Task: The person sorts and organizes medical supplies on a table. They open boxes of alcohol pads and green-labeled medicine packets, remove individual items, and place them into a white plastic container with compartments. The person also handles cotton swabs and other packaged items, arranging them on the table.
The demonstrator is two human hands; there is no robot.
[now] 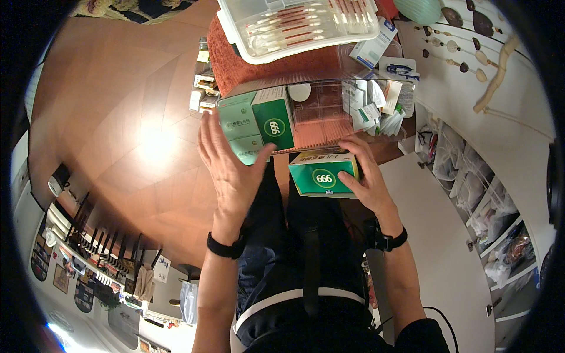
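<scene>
My right hand (366,176) grips a green medicine box (318,175) just in front of a clear plastic bin (321,147), thumb on its front face and fingers over the top. My left hand (226,170) spreads around the near left corner of the bin, fingers stretched along its end and thumb apart; it seems to rest against the bin. Inside, on the left, stand pale green boxes (240,122) and a dark green medicine box (273,120). A round white item (299,92) lies beside them. Small packets (382,112) fill the bin's right end.
Behind the bin, a white-rimmed plastic container (294,59) of wrapped swabs sits on an orange-red cloth surface (229,53). A white-and-blue box (374,44) leans near it. To the right are white cabinet shelves (494,253) with bagged items; wooden floor (118,147) lies left.
</scene>
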